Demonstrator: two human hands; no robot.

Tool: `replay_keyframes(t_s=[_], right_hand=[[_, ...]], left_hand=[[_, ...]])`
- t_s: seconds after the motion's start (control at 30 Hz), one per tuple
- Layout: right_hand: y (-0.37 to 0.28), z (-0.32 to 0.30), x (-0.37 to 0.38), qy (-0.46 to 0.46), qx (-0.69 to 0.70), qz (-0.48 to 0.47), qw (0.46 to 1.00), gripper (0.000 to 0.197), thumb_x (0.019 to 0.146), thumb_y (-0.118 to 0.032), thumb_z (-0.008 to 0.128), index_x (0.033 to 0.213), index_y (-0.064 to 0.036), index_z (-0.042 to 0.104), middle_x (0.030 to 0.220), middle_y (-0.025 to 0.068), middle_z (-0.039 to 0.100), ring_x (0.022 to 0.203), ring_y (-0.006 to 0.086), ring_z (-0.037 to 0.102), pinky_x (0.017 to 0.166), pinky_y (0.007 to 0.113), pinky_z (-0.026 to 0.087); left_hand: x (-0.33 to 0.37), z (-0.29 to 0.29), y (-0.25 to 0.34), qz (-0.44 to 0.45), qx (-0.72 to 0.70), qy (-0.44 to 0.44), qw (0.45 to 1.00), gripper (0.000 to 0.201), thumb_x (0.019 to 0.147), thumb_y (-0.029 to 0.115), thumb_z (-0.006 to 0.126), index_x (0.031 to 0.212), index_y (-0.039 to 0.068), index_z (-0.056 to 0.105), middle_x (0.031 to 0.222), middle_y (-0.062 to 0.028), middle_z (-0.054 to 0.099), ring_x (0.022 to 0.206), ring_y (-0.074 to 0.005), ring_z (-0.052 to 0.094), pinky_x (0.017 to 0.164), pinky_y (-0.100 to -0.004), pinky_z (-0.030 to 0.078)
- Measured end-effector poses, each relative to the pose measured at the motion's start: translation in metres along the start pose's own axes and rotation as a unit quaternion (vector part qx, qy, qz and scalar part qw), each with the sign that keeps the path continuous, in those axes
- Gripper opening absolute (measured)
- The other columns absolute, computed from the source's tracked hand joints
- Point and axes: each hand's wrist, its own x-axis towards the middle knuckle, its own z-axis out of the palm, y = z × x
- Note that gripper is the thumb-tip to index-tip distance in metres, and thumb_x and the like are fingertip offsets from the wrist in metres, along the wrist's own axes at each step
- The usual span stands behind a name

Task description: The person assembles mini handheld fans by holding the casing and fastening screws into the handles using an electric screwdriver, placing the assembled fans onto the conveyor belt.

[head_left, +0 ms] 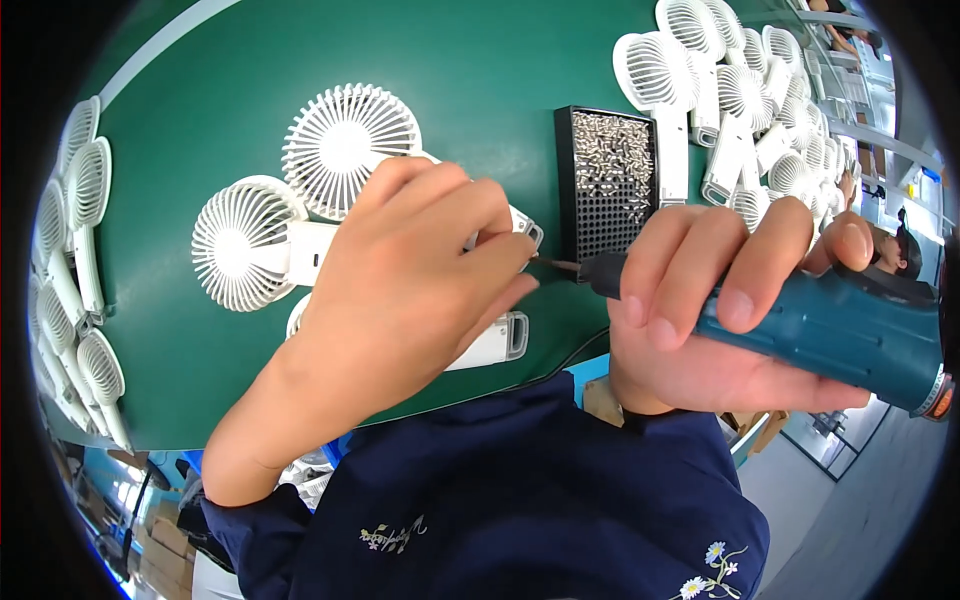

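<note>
While the right hand (690, 290) encloses the teal screwdriver (830, 322), white fans (345, 145) lie partly beneath the left hand (410, 260), its grip unclear.

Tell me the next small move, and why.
Probably angle the teal cylindrical power screwdriver toward the white plastic fan handle: the right hand grips the tool, and its thin metal bit points at the left hand, beside that handle.
</note>
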Motion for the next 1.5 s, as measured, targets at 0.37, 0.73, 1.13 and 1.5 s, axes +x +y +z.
replay_keyframes(t_s=[0.37, 0.73, 1.13, 1.5], right_hand=[[0.002, 0.004, -0.011, 0.094, 0.039, 0.015, 0.995, 0.074, 0.095, -0.07, 0.045, 0.138, -0.0107, 0.041, 0.087, 0.0031, 0.055, 0.05, 0.0162, 0.052, 0.045, 0.034, 0.046], [0.008, -0.004, -0.029, -0.035, 0.006, 0.028, 0.999, 0.083, 0.085, -0.081, 0.049, 0.139, -0.0188, 0.04, 0.088, 0.0087, 0.055, 0.057, 0.0253, 0.057, 0.051, 0.039, 0.047], [0.019, 0.004, -0.029, -0.046, 0.008, 0.013, 0.999, 0.084, 0.084, -0.081, 0.049, 0.14, -0.0196, 0.04, 0.088, 0.009, 0.056, 0.056, 0.0259, 0.056, 0.052, 0.041, 0.047], [0.015, 0.006, -0.023, -0.071, -0.011, 0.005, 0.997, 0.087, 0.083, -0.082, 0.05, 0.141, -0.0188, 0.039, 0.088, 0.0092, 0.056, 0.055, 0.0262, 0.055, 0.051, 0.041, 0.046]], left_hand=[[0.002, 0.001, 0.0, 0.004, -0.021, -0.04, 0.999, 0.017, 0.07, 0.007, 0.08, 0.084, 0.007, 0.07, 0.076, -0.0015, 0.058, 0.071, -0.0214, 0.054, 0.075, -0.0351, 0.042], [-0.002, 0.0, 0.001, 0.005, -0.01, -0.067, 0.998, 0.015, 0.073, 0.004, 0.074, 0.085, 0.005, 0.066, 0.081, -0.0045, 0.053, 0.077, -0.0229, 0.055, 0.081, -0.0349, 0.04], [-0.007, 0.0, -0.003, 0.008, 0.004, -0.067, 0.998, 0.018, 0.074, 0.0, 0.07, 0.09, 0.004, 0.062, 0.084, -0.0069, 0.049, 0.082, -0.024, 0.055, 0.088, -0.0376, 0.04], [-0.009, -0.001, -0.009, 0.014, -0.014, -0.08, 0.997, 0.022, 0.07, 0.005, 0.073, 0.087, 0.005, 0.058, 0.084, -0.0068, 0.049, 0.083, -0.0265, 0.051, 0.088, -0.0366, 0.039]])
